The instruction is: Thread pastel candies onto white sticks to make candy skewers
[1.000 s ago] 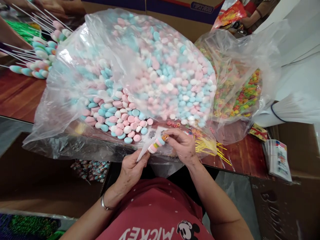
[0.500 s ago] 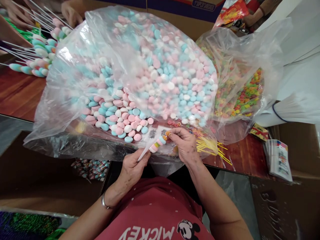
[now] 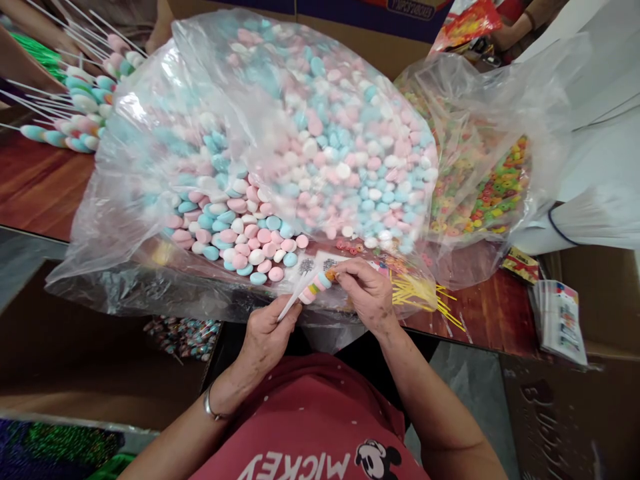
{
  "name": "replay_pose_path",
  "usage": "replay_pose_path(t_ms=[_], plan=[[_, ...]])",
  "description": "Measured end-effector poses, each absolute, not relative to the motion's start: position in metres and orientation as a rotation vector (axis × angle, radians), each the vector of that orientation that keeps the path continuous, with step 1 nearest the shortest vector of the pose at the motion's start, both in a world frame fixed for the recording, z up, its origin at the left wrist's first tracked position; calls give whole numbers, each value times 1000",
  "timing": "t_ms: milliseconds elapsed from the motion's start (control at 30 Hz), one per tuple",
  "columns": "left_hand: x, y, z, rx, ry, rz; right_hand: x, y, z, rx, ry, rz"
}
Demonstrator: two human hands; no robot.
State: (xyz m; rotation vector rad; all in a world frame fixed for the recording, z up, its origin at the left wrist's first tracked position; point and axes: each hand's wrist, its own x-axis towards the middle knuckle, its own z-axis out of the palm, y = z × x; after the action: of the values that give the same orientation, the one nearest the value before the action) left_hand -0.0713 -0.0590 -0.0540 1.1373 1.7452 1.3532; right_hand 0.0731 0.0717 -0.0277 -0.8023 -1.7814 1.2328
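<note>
While my left hand (image 3: 267, 327) grips a slim white strip (image 3: 291, 303), with the candy row (image 3: 315, 288) at its fingertips, my right hand (image 3: 369, 293) pinches at the orange piece (image 3: 330, 275) on the row's far end. Loose candies (image 3: 241, 233) lie just beyond; behind them the large clear bag (image 3: 320, 127) blocks much of the table (image 3: 45, 193). To the right: yellow ties (image 3: 415, 291), bagged small rings (image 3: 500, 190). Versus half a second ago: both grips match; at upper left, a co-worker's forearm (image 3: 161, 28) shows where a hand did.
</note>
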Motion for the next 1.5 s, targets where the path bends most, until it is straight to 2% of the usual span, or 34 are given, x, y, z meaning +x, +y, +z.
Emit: replay_pose_path(t_ms=[767, 1133, 1500], plan=[[-56, -64, -68, 819, 1649, 1468, 70, 70, -34, -584, -2082, 687], [-52, -64, -67, 941, 1618, 1452, 63, 65, -34, -578, -2202, 482], [-51, -59, -64, 856, 1626, 1495, 61, 59, -39, -617, -2115, 581]])
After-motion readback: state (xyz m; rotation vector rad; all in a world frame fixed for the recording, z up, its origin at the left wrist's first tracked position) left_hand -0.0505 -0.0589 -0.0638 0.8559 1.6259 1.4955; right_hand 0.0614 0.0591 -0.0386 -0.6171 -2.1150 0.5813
